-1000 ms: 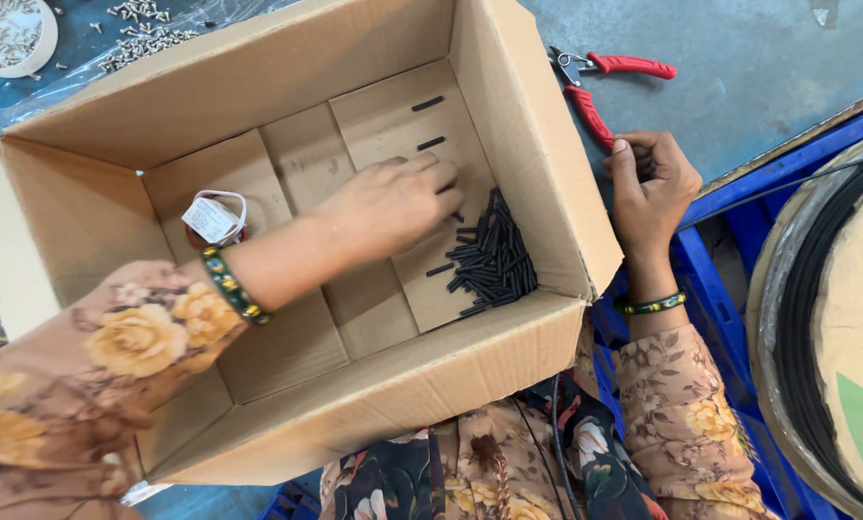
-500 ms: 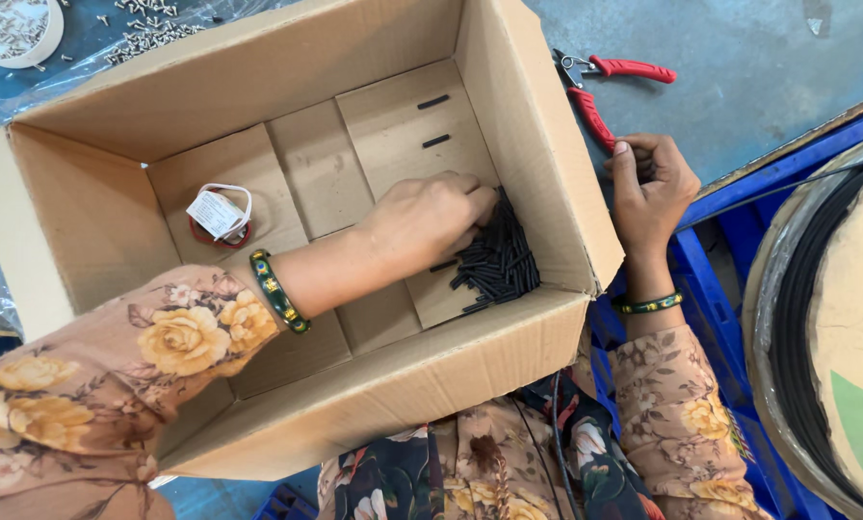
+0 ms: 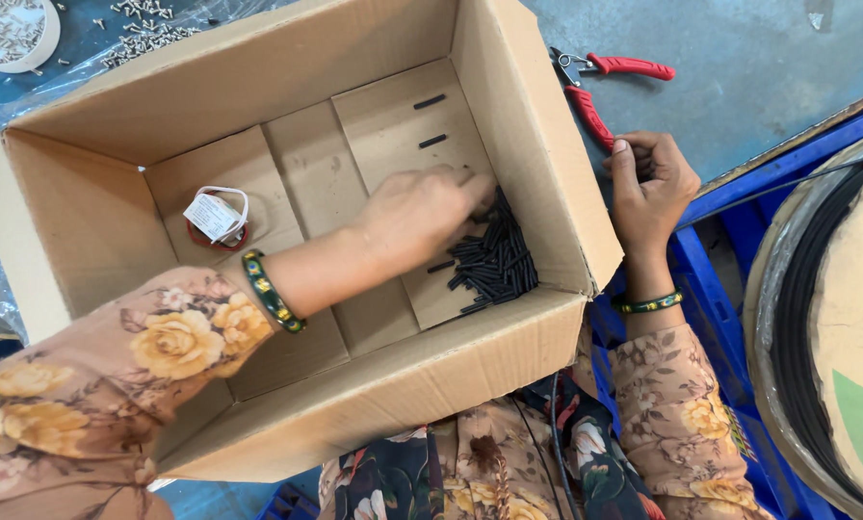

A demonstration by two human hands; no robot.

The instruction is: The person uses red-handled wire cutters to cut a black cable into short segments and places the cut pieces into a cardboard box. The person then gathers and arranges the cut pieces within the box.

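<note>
My left hand (image 3: 422,212) reaches down into an open cardboard box (image 3: 537,183), its fingertips at the upper edge of a pile of short black tube pieces (image 3: 494,265) in the box's near right corner. Whether the fingers hold any piece is hidden. Two single black pieces (image 3: 430,120) lie farther back on the box floor. My right hand (image 3: 648,183) rests outside the box's right wall, fingers curled loosely, just below a pair of red-handled pliers (image 3: 600,91).
A small white-wrapped roll on a red ring (image 3: 216,218) lies at the box's left floor. Loose metal screws (image 3: 147,29) and a white dish (image 3: 13,34) sit far left. A large cable reel (image 3: 826,327) and blue crate (image 3: 720,241) stand at right.
My left hand has slid right and nearer across the box floor onto the black pile. The right hand has stayed beside the box.
</note>
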